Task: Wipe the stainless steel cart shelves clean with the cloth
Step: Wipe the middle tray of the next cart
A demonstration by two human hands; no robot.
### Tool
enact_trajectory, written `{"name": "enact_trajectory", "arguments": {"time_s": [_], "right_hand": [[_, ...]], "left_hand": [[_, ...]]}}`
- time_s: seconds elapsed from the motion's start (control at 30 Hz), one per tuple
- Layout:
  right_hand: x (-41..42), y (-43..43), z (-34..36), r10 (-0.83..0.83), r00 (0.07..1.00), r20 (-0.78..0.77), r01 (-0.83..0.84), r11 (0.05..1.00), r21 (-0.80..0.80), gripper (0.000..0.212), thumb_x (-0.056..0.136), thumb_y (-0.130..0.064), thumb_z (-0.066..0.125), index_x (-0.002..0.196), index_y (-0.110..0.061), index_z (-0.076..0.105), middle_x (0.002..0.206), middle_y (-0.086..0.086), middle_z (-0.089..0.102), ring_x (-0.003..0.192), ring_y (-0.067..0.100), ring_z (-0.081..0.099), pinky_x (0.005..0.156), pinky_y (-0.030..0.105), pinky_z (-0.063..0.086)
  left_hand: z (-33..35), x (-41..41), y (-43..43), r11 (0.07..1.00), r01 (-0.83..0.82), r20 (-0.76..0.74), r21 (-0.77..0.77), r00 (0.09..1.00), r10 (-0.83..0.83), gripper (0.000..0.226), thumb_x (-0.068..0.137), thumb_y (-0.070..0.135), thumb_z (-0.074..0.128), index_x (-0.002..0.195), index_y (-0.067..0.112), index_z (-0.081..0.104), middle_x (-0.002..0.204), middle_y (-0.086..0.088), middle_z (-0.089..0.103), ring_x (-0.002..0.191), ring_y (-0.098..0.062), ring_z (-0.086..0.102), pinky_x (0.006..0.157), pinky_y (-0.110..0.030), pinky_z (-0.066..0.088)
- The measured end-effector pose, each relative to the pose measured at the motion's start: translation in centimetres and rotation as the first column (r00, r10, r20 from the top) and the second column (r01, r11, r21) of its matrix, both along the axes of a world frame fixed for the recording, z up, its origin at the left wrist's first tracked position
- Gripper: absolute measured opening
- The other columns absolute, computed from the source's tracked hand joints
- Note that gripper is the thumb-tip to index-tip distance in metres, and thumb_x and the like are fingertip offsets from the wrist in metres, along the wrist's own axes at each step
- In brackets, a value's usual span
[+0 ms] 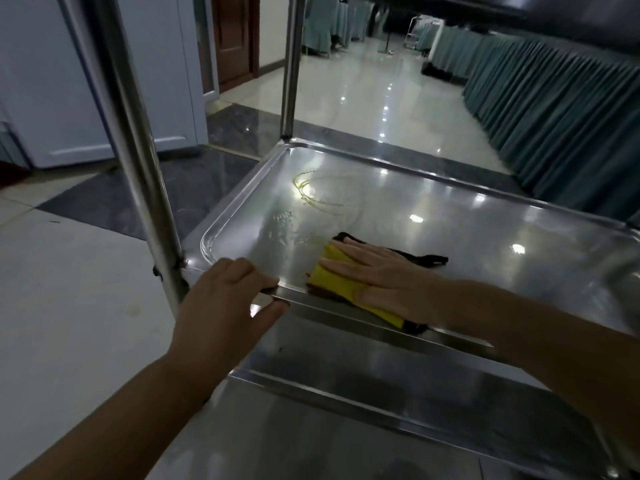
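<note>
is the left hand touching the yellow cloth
Apart. The head view shows the left hand gripping the shelf rim, bare steel between it and the yellow cloth under the right hand.

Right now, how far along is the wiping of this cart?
The middle shelf looks streak-free on its right. The right hand presses the yellow cloth flat near the front rim, which the left hand grips. Remaining: the yellow smear and droplets beyond the cloth, possibly the lower shelf.
</note>
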State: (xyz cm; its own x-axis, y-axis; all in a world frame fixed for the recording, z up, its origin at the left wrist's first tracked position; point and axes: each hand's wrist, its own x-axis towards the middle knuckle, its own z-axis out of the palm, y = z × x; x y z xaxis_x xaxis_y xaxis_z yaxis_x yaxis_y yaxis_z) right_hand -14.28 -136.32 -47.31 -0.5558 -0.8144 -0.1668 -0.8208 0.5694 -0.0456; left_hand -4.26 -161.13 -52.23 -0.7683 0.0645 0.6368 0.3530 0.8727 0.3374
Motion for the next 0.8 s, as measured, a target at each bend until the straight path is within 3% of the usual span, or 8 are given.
{"name": "enact_trajectory", "arguments": {"time_s": [0.1, 0.23, 0.37, 0.43, 0.57, 0.7, 0.77, 0.8], "right_hand": [[-3.5, -1.7, 0.5, -0.172, 0.982, 0.08, 0.177, 0.983, -0.047, 0.058, 0.092, -0.054, 0.021, 0.146, -0.048, 0.001, 0.16, -0.011, -0.005, 0.145, 0.006, -0.009, 0.116, 0.027, -0.005], [-10.0, -3.4, 0.3, -0.267, 0.964, 0.014, 0.267, 0.96, -0.081, 0.062, 0.092, -0.039, 0.024, 0.15, -0.017, 0.023, 0.159, 0.003, 0.012, 0.148, 0.021, 0.005, 0.115, 0.022, -0.001], [-14.4, -4.6, 1.1, -0.531, 0.845, 0.058, 0.535, 0.841, -0.088, 0.054, 0.101, -0.051, 0.025, 0.151, -0.037, 0.012, 0.161, -0.005, 0.001, 0.148, 0.021, 0.002, 0.116, 0.041, 0.006], [-14.3, -5.2, 1.1, -0.547, 0.835, 0.058, 0.55, 0.83, -0.097, 0.055, 0.099, -0.056, 0.023, 0.15, -0.043, 0.008, 0.161, -0.005, 0.0, 0.148, 0.021, 0.0, 0.117, 0.045, 0.007], [-10.0, -5.2, 1.0, -0.408, 0.909, 0.088, 0.415, 0.906, -0.083, 0.054, 0.101, -0.048, 0.026, 0.151, -0.041, 0.006, 0.161, -0.006, -0.004, 0.148, 0.017, -0.004, 0.116, 0.039, 0.004], [-2.7, -5.2, 0.7, -0.09, 0.996, 0.005, 0.09, 0.995, -0.041, 0.056, 0.101, -0.035, 0.027, 0.152, -0.018, 0.012, 0.16, 0.002, -0.002, 0.147, 0.018, -0.009, 0.116, 0.026, -0.012], [-0.1, -5.0, 0.3, 0.042, 0.999, 0.002, -0.042, 0.999, -0.003, 0.052, 0.105, -0.033, 0.027, 0.151, -0.025, 0.004, 0.154, -0.01, -0.015, 0.14, 0.004, -0.021, 0.108, 0.017, -0.021], [0.6, -4.9, 0.2, 0.024, 0.999, 0.045, -0.023, 1.0, -0.009, 0.053, 0.104, -0.036, 0.026, 0.149, -0.031, -0.002, 0.15, -0.015, -0.019, 0.137, -0.001, -0.022, 0.107, 0.016, -0.02]], "left_hand": [[-0.4, -0.1, -0.1, 0.999, 0.018, -0.025, 0.043, 1.0, -0.017, 0.03, 0.078, 0.043, 0.057, 0.086, 0.018, 0.071, 0.079, 0.006, 0.06, 0.079, -0.01, 0.046, 0.071, -0.015, 0.03], [-0.7, -0.2, -0.1, 0.999, 0.005, -0.014, 0.052, 1.0, -0.004, 0.03, 0.078, 0.041, 0.057, 0.088, 0.017, 0.072, 0.081, 0.005, 0.062, 0.08, -0.009, 0.047, 0.073, -0.018, 0.033], [-0.9, -0.2, -0.1, 0.998, 0.005, 0.006, 0.055, 1.0, -0.006, 0.032, 0.079, 0.043, 0.056, 0.091, 0.018, 0.071, 0.084, 0.005, 0.063, 0.08, -0.011, 0.051, 0.075, -0.018, 0.035], [-0.8, -0.2, -0.1, 0.998, 0.007, 0.005, 0.054, 1.0, -0.008, 0.032, 0.08, 0.044, 0.056, 0.09, 0.017, 0.071, 0.083, 0.004, 0.062, 0.08, -0.011, 0.051, 0.074, -0.018, 0.036], [-0.7, 0.1, 0.1, 0.998, -0.008, -0.002, 0.056, 1.0, 0.008, 0.033, 0.079, 0.045, 0.056, 0.09, 0.017, 0.07, 0.083, 0.004, 0.062, 0.081, -0.009, 0.048, 0.073, -0.017, 0.035], [-1.1, 0.2, 0.3, 0.994, -0.048, -0.028, 0.095, 0.998, 0.051, 0.033, 0.078, 0.046, 0.056, 0.088, 0.016, 0.066, 0.084, 0.003, 0.062, 0.082, -0.011, 0.048, 0.074, -0.016, 0.032], [-1.3, 0.1, 0.4, 0.994, -0.048, -0.083, 0.096, 0.995, 0.056, 0.033, 0.078, 0.045, 0.057, 0.084, 0.014, 0.066, 0.083, 0.0, 0.063, 0.083, -0.011, 0.048, 0.075, -0.018, 0.033], [-1.5, 0.1, 0.4, 0.995, -0.039, -0.117, 0.091, 0.992, 0.05, 0.031, 0.079, 0.043, 0.057, 0.083, 0.013, 0.067, 0.083, -0.002, 0.064, 0.083, -0.012, 0.048, 0.076, -0.019, 0.035]]}}
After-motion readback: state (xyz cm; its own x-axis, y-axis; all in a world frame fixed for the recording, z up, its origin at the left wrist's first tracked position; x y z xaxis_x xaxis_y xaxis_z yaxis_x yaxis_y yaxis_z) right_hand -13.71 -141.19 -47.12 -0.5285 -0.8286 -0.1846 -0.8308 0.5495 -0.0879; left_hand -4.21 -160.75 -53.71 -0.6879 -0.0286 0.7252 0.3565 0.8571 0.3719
